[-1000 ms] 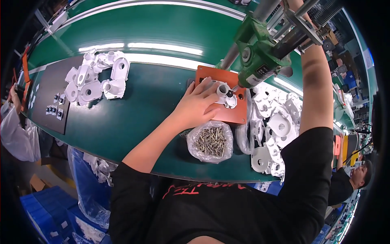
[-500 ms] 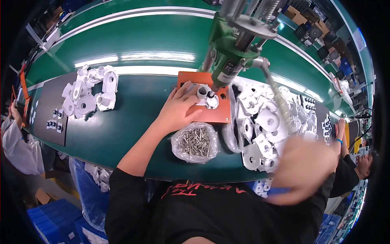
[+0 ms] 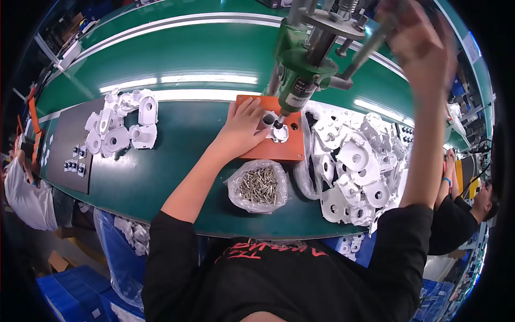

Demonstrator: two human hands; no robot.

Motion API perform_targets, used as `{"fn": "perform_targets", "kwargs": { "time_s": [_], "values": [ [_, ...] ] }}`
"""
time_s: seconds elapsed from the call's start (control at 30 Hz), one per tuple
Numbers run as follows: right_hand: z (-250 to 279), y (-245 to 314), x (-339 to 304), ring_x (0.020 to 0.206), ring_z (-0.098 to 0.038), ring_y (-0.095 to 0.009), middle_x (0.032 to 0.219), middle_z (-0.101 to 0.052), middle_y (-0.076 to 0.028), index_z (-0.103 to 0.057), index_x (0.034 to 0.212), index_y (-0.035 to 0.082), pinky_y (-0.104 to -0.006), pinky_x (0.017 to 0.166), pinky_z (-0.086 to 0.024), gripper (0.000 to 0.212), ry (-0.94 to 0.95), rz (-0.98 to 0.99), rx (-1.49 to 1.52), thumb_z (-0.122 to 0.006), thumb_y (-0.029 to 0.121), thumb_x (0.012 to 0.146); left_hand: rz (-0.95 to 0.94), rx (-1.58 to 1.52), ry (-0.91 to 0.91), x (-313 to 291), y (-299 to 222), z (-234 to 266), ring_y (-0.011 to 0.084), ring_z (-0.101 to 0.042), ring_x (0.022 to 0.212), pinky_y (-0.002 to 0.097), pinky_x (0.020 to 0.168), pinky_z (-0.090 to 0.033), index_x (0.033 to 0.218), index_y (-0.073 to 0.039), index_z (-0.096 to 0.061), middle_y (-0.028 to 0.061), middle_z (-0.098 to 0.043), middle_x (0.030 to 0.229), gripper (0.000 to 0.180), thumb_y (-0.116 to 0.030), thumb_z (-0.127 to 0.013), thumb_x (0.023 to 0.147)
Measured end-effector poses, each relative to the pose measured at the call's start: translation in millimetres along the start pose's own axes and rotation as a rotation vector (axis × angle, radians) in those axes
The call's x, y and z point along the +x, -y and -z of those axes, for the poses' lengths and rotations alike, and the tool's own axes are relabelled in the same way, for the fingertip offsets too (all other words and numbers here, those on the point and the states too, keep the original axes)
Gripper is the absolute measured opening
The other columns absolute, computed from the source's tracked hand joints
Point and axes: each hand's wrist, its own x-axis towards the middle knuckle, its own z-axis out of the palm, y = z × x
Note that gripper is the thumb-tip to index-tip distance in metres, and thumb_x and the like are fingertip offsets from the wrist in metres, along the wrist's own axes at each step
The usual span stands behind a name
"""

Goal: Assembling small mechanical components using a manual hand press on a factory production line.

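Observation:
My left hand rests over a white plastic housing part on an orange fixture plate, steadying it and hiding much of it. Above the part stands a green lever press; its dark tip is down at the part beside a round collar. My right hand, blurred by motion, is raised at the upper right, closed around the end of the press lever, which slants upward. In front of the plate is a clear plastic bag of metal screws.
White plastic parts are heaped right of the press. More white parts sit at the left by a dark mat with small black-and-white pieces. A co-worker is at the right, another person at the left.
My right hand has moved from low over the right-hand heap up to the upper right, and the lever has swung upward with it. My left hand stays at the part, its fingers slightly shifted.

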Motion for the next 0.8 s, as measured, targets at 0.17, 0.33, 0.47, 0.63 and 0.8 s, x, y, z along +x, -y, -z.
{"fn": "perform_targets", "kwargs": {
  "time_s": [0.17,0.33,0.47,0.63,0.8],
  "values": [
    [-27,-60,8,0.073,-0.056,-0.018,0.081,-0.057,-0.007,-0.057,0.091,0.005,-0.0275,0.064,-0.047,0.017,-0.013,-0.481,0.331,-0.053,0.021,0.088,0.027,0.095,0.154,25,-24,41,0.0315,-0.045,0.118,0.052,0.104,-0.024,0.102,-0.006,-0.056,0.0161,-0.057,0.106,0.042,-0.038,-0.063,0.077],
    [7,-57,-24,0.109,-0.053,-0.02,0.122,-0.055,-0.01,-0.05,0.121,0.003,-0.0314,0.093,-0.038,0.036,0.171,-0.555,0.084,-0.05,0.022,0.091,0.444,0.112,0.078,49,-16,67,0.0282,-0.057,0.093,0.0445,0.069,-0.043,0.089,-0.007,-0.056,0.0125,-0.058,0.088,0.038,-0.041,-0.067,0.074],
    [46,-51,-55,0.114,-0.05,-0.021,0.126,-0.052,-0.01,-0.046,0.126,0.002,-0.0329,0.097,-0.036,0.04,0.219,-0.408,-0.204,-0.049,0.021,0.091,0.364,0.083,-0.313,53,51,31,0.034,-0.053,0.102,0.0453,0.08,-0.042,0.103,-0.006,-0.056,0.0183,-0.055,0.105,0.045,-0.04,-0.067,0.075],
    [66,-47,-117,0.113,-0.051,-0.027,0.12,-0.053,-0.017,-0.048,0.125,0.004,-0.0364,0.093,-0.04,0.06,0.815,-0.744,-1.09,-0.069,0.032,0.076,0.371,0.102,-0.48,39,86,27,0.0451,-0.032,0.122,0.0529,0.101,-0.026,0.132,-0.007,-0.039,0.0307,-0.032,0.132,0.071,-0.038,-0.068,0.075],
    [62,-49,-181,0.099,-0.053,-0.037,0.109,-0.052,-0.018,-0.045,0.125,0.008,-0.0442,0.086,-0.044,0.075,1.101,-0.43,-1.477,-0.078,0.031,0.062,0.646,0.524,-0.478,-7,167,60,0.0405,-0.039,0.12,0.0579,0.087,-0.038,0.128,-0.006,-0.043,0.0307,-0.04,0.126,0.072,-0.047,-0.067,0.074]
  ]
}}
